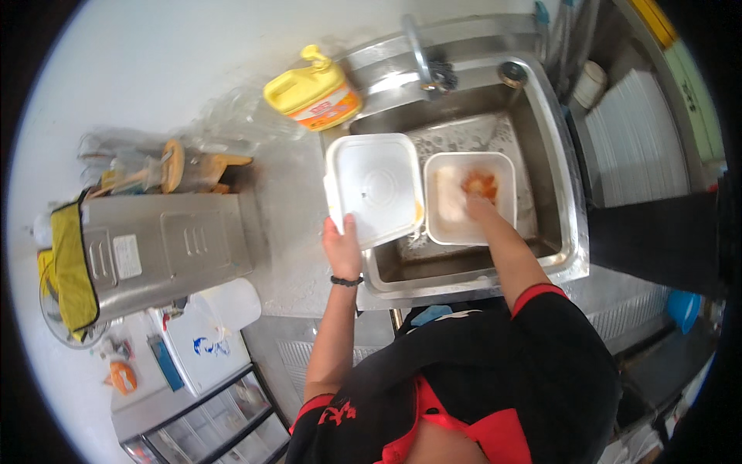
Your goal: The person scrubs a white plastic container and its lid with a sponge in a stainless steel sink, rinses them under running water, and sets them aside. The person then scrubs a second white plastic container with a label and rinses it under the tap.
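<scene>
My left hand (343, 246) grips the lower left edge of a white plastic lid (379, 188), tilted over the left rim of the sink. To its right, a white square plastic tub (435, 232) is in the steel sink basin (539, 223). My right hand (480, 206) reaches down into the tub, beside something orange-red (480, 182) that is blurred. The fingers are blurred too, so whether they hold it is unclear. A yellow-orange smear marks the lid's right edge.
A faucet (418, 52) rises behind the basin, near a dark scourer (443, 75). A yellow detergent jug (316, 95) stands at the sink's back left corner. Left of the counter is a steel cabinet (203, 249); stacked white trays (637, 139) are on the right, and a blue bowl (684, 310) lower right.
</scene>
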{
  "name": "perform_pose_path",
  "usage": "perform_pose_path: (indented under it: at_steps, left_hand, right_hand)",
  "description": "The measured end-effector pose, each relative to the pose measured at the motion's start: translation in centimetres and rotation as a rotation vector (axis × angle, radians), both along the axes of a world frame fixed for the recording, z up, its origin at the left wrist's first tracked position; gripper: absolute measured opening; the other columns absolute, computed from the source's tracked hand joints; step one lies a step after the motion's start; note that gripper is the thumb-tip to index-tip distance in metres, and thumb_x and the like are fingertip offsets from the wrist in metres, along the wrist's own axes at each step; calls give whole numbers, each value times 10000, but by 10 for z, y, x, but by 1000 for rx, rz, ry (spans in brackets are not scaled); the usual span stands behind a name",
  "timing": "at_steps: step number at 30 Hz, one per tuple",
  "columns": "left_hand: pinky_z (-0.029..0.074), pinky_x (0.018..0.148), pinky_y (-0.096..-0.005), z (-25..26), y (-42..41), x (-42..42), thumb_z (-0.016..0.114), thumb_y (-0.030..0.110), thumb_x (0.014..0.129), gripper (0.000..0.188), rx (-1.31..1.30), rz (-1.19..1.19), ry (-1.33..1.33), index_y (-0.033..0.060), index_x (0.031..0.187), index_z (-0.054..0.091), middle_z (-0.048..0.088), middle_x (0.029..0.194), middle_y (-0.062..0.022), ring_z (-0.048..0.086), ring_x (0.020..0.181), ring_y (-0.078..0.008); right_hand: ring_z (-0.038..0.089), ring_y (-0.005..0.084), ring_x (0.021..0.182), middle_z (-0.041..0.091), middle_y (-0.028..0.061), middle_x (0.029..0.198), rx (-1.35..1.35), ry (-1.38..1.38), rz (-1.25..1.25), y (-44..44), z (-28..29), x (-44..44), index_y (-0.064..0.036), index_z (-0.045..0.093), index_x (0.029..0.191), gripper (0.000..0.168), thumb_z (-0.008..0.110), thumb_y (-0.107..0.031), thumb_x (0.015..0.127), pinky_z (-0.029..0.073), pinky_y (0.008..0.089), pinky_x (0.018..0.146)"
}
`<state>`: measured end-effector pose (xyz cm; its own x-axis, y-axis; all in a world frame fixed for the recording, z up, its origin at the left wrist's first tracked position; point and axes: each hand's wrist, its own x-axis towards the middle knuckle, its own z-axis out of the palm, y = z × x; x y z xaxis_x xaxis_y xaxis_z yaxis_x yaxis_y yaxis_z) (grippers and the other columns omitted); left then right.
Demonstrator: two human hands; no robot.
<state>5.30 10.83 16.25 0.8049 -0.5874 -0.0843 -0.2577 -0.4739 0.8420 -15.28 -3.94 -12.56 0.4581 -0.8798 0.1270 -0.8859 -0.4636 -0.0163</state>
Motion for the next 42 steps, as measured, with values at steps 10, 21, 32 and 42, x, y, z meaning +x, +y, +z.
perform_pose_path:
  at_steps: [10,21,32,42]
  left_hand:
    - [487,673,-413,33,-33,-42,560,27,793,233,29,-275,-313,17,1023,590,625,839,-205,603,806,-398]
    - [486,630,-406,-5,-14,-33,569,79,707,127,32,-455,-583,62,822,622,621,763,-151,602,679,-339]
    - [479,562,-429,-20,-34,-47,596,138,639,104,-129,-372,-614,38,616,605,607,633,-176,608,607,-348]
    - [489,580,-436,-54,-49,-57,562,104,700,98,-21,-132,-419,41,645,613,597,640,-197,608,636,-368]
  right_hand:
    - [588,313,883,595,144,954,463,-1086,486,27,312,42,-82,614,1029,326,691,-158,721,478,356,803]
    - [489,326,1139,594,140,1138,463,-917,554,40,263,78,-27,613,1086,356,644,-218,787,335,433,1010]
    - [555,335,895,576,170,943,317,-828,725,9,262,60,12,577,1004,268,564,-216,864,431,384,821]
    - [557,219,969,575,89,1083,1528,-1485,-78,-60,255,-26,-3,549,1141,395,488,-295,883,439,378,858]
